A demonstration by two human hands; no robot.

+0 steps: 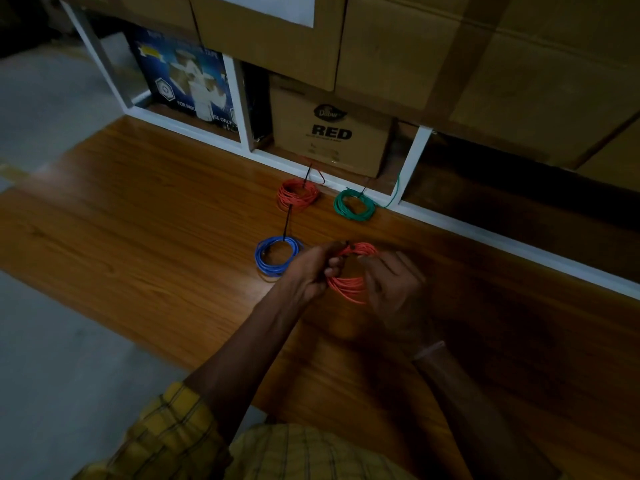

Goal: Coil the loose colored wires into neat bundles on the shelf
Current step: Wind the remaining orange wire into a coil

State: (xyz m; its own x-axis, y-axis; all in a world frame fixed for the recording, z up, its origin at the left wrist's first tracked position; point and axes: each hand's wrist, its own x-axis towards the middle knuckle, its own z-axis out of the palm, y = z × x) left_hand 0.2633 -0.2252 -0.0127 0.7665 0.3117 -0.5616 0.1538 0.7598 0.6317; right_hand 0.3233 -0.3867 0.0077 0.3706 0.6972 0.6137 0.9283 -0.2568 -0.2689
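Observation:
An orange-red wire coil (pixel 349 284) is held above the wooden shelf board (pixel 138 220) between both hands. My left hand (pixel 308 271) grips its left side, fingers curled round the strands near a black tie. My right hand (pixel 391 285) holds the right side of the same coil. On the board lie three tied bundles: a blue coil (pixel 277 255) just left of my hands, a red coil (pixel 298 195) farther back, and a green coil (pixel 354 204) to its right with a loose end trailing toward the white frame.
A white shelf frame (pixel 450 220) runs along the back of the board. Behind it stand a cardboard box marked RED (pixel 329 133) and a blue printed box (pixel 187 84). Large cartons (pixel 450 46) are stacked above. Grey floor (pixel 52 323) lies to the left.

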